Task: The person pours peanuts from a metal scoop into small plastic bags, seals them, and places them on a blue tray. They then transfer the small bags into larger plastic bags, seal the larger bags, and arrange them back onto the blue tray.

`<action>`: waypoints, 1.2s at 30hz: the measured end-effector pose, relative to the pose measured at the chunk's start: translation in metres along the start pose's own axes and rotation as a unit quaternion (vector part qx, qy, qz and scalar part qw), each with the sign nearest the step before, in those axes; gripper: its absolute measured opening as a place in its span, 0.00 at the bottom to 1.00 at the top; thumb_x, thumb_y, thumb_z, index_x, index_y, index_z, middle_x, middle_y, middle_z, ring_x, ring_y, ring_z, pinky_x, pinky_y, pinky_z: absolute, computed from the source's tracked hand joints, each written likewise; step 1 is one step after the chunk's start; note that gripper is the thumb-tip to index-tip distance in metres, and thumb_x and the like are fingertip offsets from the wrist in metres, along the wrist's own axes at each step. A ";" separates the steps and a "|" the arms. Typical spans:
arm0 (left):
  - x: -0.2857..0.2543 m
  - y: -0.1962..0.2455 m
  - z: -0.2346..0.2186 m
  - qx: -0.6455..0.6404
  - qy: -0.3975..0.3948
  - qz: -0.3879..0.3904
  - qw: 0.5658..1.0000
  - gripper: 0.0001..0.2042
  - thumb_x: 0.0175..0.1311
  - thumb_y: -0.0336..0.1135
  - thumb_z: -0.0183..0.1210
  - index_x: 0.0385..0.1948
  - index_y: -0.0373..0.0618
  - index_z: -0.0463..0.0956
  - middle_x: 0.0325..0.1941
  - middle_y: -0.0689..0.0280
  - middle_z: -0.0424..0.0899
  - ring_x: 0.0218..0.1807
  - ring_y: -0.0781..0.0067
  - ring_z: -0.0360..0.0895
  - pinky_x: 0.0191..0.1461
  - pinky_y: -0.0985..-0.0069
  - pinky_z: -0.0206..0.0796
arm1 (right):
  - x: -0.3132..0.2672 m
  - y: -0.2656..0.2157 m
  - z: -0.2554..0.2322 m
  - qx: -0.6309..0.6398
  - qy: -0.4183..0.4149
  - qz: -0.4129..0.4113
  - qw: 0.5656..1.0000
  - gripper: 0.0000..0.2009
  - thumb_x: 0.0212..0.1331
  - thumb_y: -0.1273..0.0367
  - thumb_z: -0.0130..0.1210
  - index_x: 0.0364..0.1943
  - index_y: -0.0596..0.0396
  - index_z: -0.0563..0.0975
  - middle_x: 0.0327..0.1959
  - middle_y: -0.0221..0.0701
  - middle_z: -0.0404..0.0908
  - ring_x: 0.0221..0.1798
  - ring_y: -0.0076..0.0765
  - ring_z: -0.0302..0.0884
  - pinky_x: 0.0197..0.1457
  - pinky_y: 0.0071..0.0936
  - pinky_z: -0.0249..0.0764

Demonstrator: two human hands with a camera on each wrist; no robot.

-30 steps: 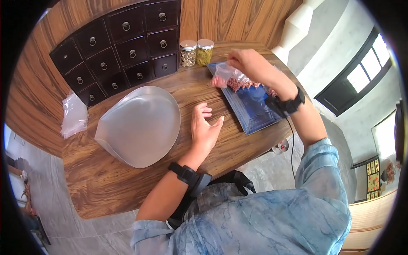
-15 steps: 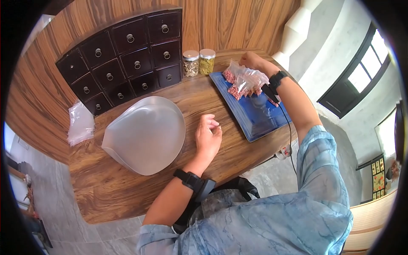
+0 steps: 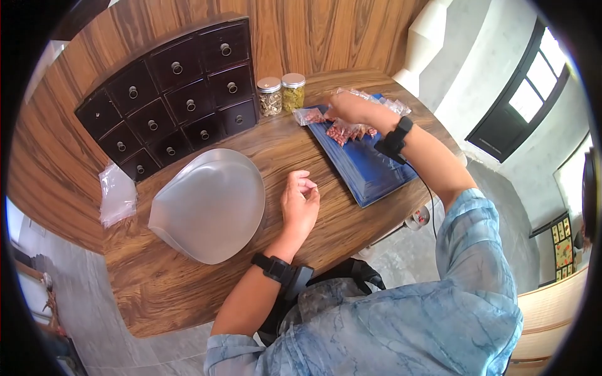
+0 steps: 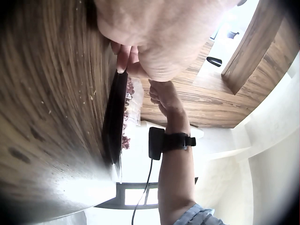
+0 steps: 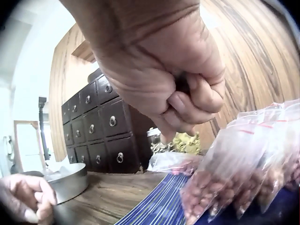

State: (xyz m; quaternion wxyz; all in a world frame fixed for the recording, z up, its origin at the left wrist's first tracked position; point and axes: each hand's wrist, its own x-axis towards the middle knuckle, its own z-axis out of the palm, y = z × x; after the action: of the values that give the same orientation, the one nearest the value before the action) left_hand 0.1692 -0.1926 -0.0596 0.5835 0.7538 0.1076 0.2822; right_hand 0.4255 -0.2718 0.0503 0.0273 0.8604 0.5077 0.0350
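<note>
My right hand (image 3: 352, 108) is above the far left part of a blue tray (image 3: 370, 169). In the right wrist view, the right hand (image 5: 164, 70) has curled fingers with nothing visible in them. Below it, a small clear bag of reddish pieces (image 3: 313, 116) lies at the tray's corner, partly over the edge. Several similar bags (image 5: 234, 173) lean in a row on the tray. My left hand (image 3: 300, 207) hovers over the table between the metal pan (image 3: 210, 207) and the tray, fingers loosely bent and holding nothing.
Two lidded jars (image 3: 269, 97) stand beside a dark drawer cabinet (image 3: 169, 100) at the back. Empty clear bags (image 3: 117, 195) lie at the table's left. A cable (image 3: 433, 207) hangs from the right wrist device.
My right hand went back behind the bags, then came forward and left over the tray's corner. One bag now lies flatter at that corner. The left hand's fingers have curled in a little.
</note>
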 end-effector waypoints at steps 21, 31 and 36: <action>0.000 -0.002 0.000 -0.004 -0.004 0.004 1.000 0.16 0.53 0.19 0.58 0.44 0.41 0.69 0.31 0.66 0.77 0.32 0.76 0.76 0.41 0.78 0.70 | 0.041 -0.028 0.017 -0.050 0.100 0.087 0.990 0.09 0.56 0.69 0.50 0.33 0.59 0.79 0.31 0.45 0.82 0.34 0.48 0.82 0.36 0.40 0.77; 0.001 -0.004 0.001 0.012 0.002 0.017 1.000 0.12 0.51 0.19 0.58 0.38 0.42 0.73 0.29 0.66 0.79 0.31 0.75 0.77 0.40 0.77 0.70 | 0.015 0.024 -0.006 0.168 -0.007 0.167 0.971 0.13 0.59 0.64 0.51 0.39 0.59 0.78 0.23 0.45 0.78 0.26 0.44 0.77 0.30 0.38 0.72; 0.002 -0.007 0.000 0.005 0.025 0.035 0.999 0.09 0.53 0.18 0.56 0.35 0.42 0.74 0.27 0.69 0.78 0.30 0.81 0.74 0.36 0.81 0.68 | 0.015 0.040 0.038 -0.029 0.147 0.098 0.984 0.11 0.60 0.65 0.51 0.42 0.58 0.73 0.29 0.51 0.79 0.35 0.58 0.77 0.36 0.44 0.72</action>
State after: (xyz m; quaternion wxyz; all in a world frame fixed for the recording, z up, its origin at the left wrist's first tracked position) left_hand 0.1722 -0.1896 -0.0652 0.5665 0.7529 0.0969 0.3207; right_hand 0.4710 -0.2781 0.0167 -0.0267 0.8903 0.4180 0.1785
